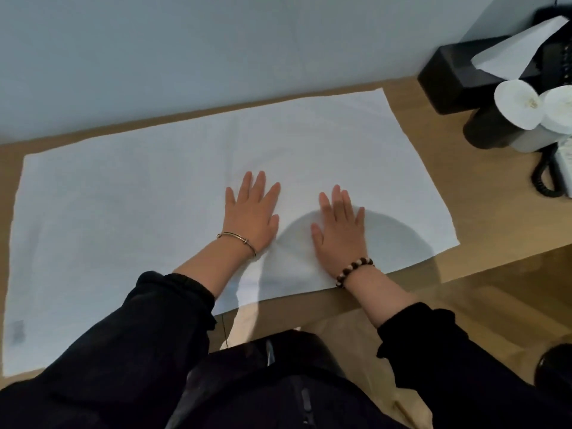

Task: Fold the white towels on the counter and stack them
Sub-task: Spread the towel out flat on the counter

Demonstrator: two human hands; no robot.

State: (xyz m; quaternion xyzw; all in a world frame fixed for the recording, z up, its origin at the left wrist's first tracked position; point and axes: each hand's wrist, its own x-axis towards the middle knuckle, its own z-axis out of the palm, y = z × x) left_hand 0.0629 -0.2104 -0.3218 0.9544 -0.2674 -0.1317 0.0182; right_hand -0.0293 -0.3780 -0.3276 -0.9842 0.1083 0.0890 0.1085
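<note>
One large white towel [139, 196] lies spread flat across the wooden counter [483, 230], reaching from the left edge of view almost to the right end. My left hand [252, 213] lies palm down on the towel near its middle, fingers straight and spread. Beside it, my right hand [339, 226] also presses flat on the towel, fingers straight. Neither hand grips the cloth. A small grey label shows at the towel's near left corner [17, 331].
At the counter's far right stand a black tissue box [455, 78] with a white tissue sticking up, two white rolls [517, 103] on dark cups, and a corded phone [554, 171]. A pale wall [216, 51] rises behind the counter. A dark chair sits below.
</note>
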